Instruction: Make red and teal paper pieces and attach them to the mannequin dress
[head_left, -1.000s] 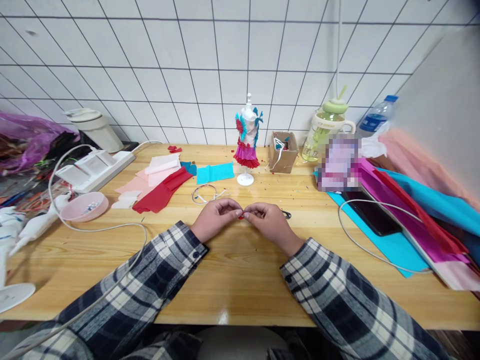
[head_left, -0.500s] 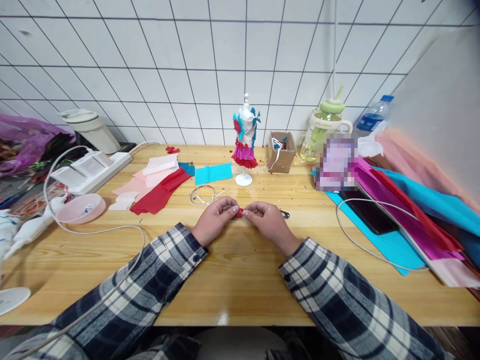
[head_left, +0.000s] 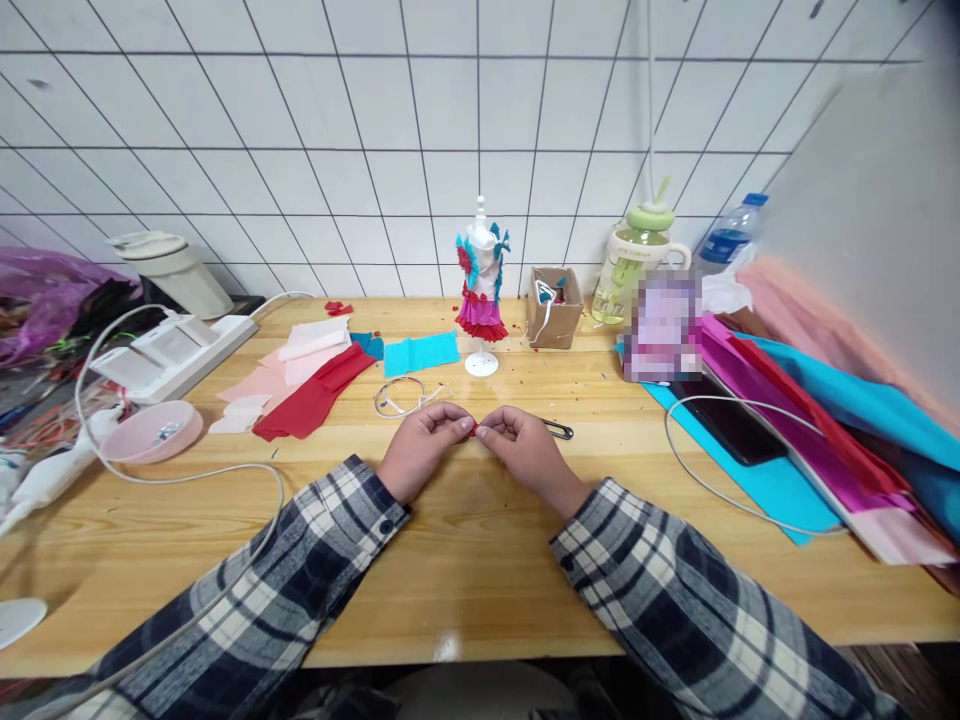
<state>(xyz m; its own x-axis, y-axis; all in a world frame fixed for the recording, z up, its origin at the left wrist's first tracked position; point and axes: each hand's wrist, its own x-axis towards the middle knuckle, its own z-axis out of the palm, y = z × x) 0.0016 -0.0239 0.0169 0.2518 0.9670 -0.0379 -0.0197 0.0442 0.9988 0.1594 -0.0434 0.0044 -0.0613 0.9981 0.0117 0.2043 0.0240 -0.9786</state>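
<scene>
Over the middle of the table, my left hand (head_left: 420, 450) and my right hand (head_left: 529, 455) meet at the fingertips. Both pinch a small piece of red crepe paper (head_left: 473, 429), mostly covered by thumbs and fingers. Just beyond my right hand lies a black looped handle (head_left: 559, 430); the rest of that tool is hidden. A white loop of cord or wire (head_left: 397, 398) is on the table past my left hand. Farther back stands a small white dress form (head_left: 481, 240) on a round base, dressed in a purple and red ruffled skirt with red and teal trimmings.
Left are crepe sheets, including a red one (head_left: 315, 395), a pink bowl (head_left: 154, 432) and a power strip (head_left: 180, 355). A blue sheet (head_left: 421, 353) and cardboard box (head_left: 555, 310) stand behind. Right are a bottle (head_left: 645, 255), phone (head_left: 727, 420), stacked coloured sheets (head_left: 810, 430) and a cable.
The view has shifted slightly. My fingertips have closed in on the red paper, so less of it shows between them. Items on the table have stayed put.
</scene>
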